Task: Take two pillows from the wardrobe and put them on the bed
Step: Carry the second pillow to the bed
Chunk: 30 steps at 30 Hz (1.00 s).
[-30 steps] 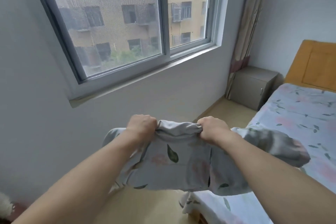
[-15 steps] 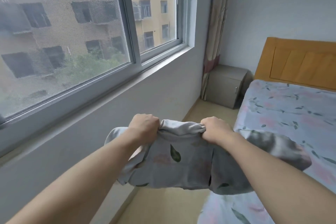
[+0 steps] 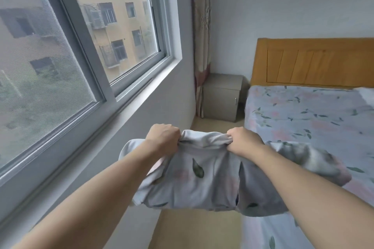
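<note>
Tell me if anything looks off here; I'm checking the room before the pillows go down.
Nothing stands out. Both hands, left hand and right hand, grip the top edge of a floral pillow held in the air beside the bed. The sheet lies flat, and the nightstand door is closed.

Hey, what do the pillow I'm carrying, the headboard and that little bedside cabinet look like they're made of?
Pillow: soft woven fabric, likely cotton, matte, leaf-and-flower print; it bunches where both hands grip it. Headboard: wood or wood veneer, orange-brown with a smooth satin look and panel grooves. Bedside cabinet: probably laminated board, flat grey-beige matte faces with a small metal handle.
</note>
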Available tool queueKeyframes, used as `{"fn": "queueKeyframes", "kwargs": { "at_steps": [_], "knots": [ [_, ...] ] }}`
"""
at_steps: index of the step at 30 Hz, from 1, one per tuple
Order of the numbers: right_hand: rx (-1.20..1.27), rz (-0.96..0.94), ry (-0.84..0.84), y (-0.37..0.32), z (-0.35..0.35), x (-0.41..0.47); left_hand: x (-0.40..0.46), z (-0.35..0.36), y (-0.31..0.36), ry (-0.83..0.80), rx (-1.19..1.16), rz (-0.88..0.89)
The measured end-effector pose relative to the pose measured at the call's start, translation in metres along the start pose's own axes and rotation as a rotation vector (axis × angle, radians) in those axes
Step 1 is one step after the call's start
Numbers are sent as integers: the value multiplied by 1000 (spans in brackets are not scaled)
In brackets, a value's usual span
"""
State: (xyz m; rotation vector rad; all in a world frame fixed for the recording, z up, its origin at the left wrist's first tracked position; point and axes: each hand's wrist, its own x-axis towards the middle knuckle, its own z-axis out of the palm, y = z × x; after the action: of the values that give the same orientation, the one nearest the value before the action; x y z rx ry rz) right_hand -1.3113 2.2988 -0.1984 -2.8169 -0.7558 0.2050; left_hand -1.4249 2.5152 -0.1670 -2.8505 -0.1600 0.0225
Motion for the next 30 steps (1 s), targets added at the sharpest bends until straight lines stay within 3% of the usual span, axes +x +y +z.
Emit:
{"fn": "queueKeyframes", "kwargs": {
  "at_steps": [10,30],
  "knots": [
    [-1,181,98,25,-33,143,202,-4,-50,97,-9,222],
    [10,413,130,220,-94,468,642,4,5,144,-23,459]
  ]
}}
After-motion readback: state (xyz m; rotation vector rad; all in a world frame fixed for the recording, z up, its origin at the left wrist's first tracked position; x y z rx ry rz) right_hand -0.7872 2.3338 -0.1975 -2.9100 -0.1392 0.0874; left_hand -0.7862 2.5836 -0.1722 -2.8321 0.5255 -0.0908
